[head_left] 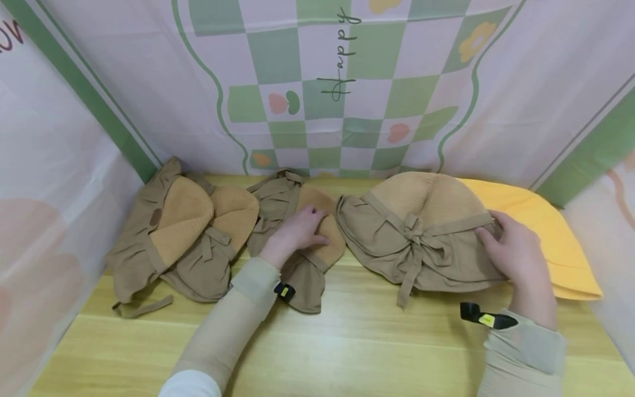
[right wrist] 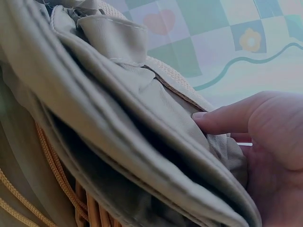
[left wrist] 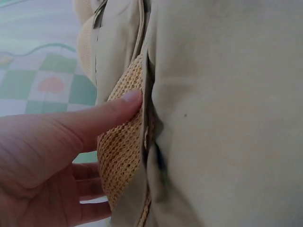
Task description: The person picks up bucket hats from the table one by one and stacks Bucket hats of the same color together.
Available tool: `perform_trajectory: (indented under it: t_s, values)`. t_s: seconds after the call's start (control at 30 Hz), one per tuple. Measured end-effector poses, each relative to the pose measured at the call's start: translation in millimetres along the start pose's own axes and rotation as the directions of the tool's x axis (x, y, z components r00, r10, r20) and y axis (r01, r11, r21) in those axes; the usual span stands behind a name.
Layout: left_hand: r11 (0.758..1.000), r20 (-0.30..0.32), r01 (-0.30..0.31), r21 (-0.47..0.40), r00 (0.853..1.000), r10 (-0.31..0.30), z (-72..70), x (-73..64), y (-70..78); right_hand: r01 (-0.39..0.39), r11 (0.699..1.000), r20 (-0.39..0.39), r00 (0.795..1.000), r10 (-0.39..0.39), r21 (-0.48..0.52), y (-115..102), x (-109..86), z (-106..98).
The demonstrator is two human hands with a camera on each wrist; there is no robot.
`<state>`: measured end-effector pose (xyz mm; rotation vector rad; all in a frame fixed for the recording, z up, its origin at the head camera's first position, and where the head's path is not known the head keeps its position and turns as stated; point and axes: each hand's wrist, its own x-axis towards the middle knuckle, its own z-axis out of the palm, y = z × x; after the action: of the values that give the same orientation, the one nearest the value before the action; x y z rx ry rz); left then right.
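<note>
In the head view my right hand (head_left: 521, 251) grips the right end of a brown sun hat (head_left: 412, 201) with a woven tan crown, a cloth brim and a tied bow. The right wrist view shows the thumb (right wrist: 222, 118) on the cloth and the fingers tucked behind. My left hand (head_left: 297, 231) is over another such sun hat (head_left: 334, 248), just left of the first. In the left wrist view its thumb (left wrist: 113, 109) lies on the woven crown (left wrist: 120, 156), with the other fingers round the far side, pinching it.
Two more brown and tan sun hats (head_left: 186, 218) overlap at the left of the wooden table (head_left: 347, 342). A yellow hat (head_left: 555, 237) lies at the right, partly behind the gripped hat. A printed cloth backdrop (head_left: 322, 132) stands along the table's back edge.
</note>
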<state>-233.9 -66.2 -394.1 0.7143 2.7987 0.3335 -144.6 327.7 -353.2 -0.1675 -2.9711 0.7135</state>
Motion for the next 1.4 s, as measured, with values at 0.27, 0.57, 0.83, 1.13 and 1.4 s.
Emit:
perform_trajectory:
  t_s: [0.27, 0.57, 0.83, 1.13, 1.4]
  values:
    - [0.995, -0.039, -0.059, -0.084, 0.998, 0.056, -3.1, 4.4, -17.5, -0.031, 0.998, -0.047, 0.998, 0.033, 0.048, -3, -1.1, 0]
    - [0.946, -0.183, -0.137, -0.294, 0.979, 0.085, -19.7, -6.5, -38.4, -0.123, 0.987, -0.018, 0.992, 0.126, 0.1, -10, -3.0, -4]
    - [0.882, -0.241, -0.141, -0.45, 0.97, 0.032, -43.0, -30.7, -52.7, -0.137, 0.982, 0.011, 0.991, 0.137, 0.132, -16, -1.8, -2]
    - [0.804, -0.275, -0.165, -0.572, 0.962, 0.002, -54.2, -36.0, -45.6, 0.06, 0.991, 0.053, 0.996, -0.067, 0.118, -34, 1.6, 15]
    - [0.824, -0.344, -0.211, -0.526, 0.939, 0.02, -41.9, -19.9, -20.3, 0.216, 0.966, 0.052, 0.973, -0.225, 0.14, -57, 4.5, 31]
